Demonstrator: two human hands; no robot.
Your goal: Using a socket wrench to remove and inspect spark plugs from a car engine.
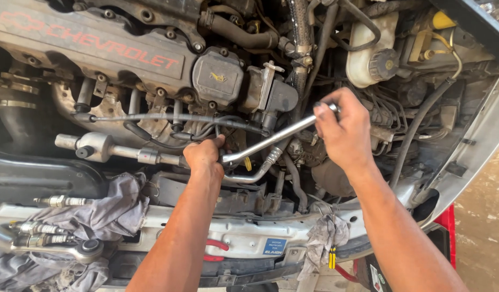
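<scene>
Engine bay, seen from above. My right hand [344,135] is closed around the upper end of a chrome L-shaped wrench [271,139]; my left hand [205,154] is curled at its lower bend, steadying it just below the valve cover [92,46]. I judge this a turning step on a fastener hidden under the left hand. The next move calls for keeping the tool square while swinging the handle clear of the hoses [309,38]. Spark plugs [57,201] lie on a grey rag [106,211], well below the cover.

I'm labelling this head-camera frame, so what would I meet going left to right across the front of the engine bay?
Spark plugs lying on a grey rag → left hand → long metal wrench → right hand gripping its upper end → white fluid tank behind → silver fender edge.
</scene>
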